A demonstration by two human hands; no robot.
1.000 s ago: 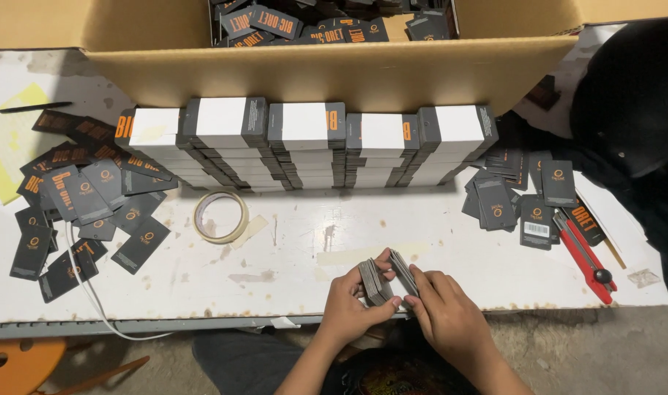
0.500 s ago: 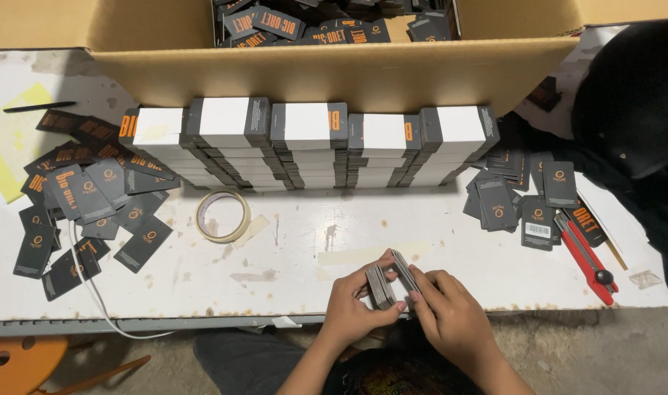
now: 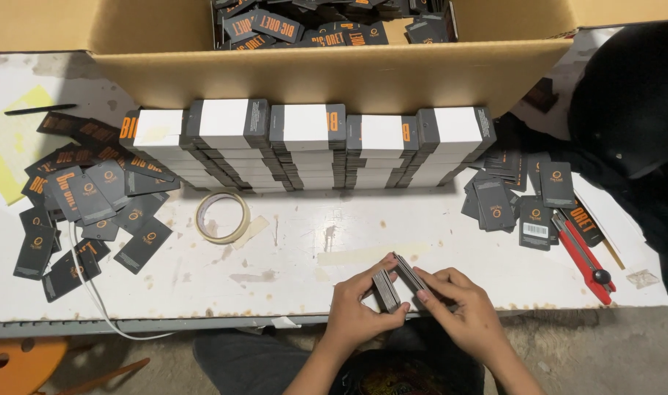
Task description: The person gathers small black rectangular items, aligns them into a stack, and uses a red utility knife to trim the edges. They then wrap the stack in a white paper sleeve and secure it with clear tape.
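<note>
A: Item one, small stack of dark tags (image 3: 386,290). Location?

B: Near edge of the white bench (image 3: 290,249), in front of the person. Left hand (image 3: 363,311) has its grip pinched on the stack from below and the side. Right hand (image 3: 458,307) has its grip closed on a second sheaf of tags (image 3: 409,272), leaning against the first so the two form a shallow V.

A: Change against the prior second?

B: Slight. The two sheaves sat much the same a second ago; since then they have closed a little and the hands have drifted a touch to the right. Judged: the halves are being squared together into one bundle, not yet flush.

A: Item two, finished goods?

B: Row of white-banded bundles (image 3: 305,143), stacked several deep against the cardboard box (image 3: 327,77), unchanged. The box holds loose dark tags with orange print.

A: Loose stock?

B: Scatter of single tags, left (image 3: 85,205); smaller scatter, right (image 3: 517,194). Both as before.

A: Sundries?

B: Roll of tape (image 3: 222,217), between the left scatter and the hands; red utility knife (image 3: 583,252), far right; white cable (image 3: 92,292) off the front edge. None moved.
</note>
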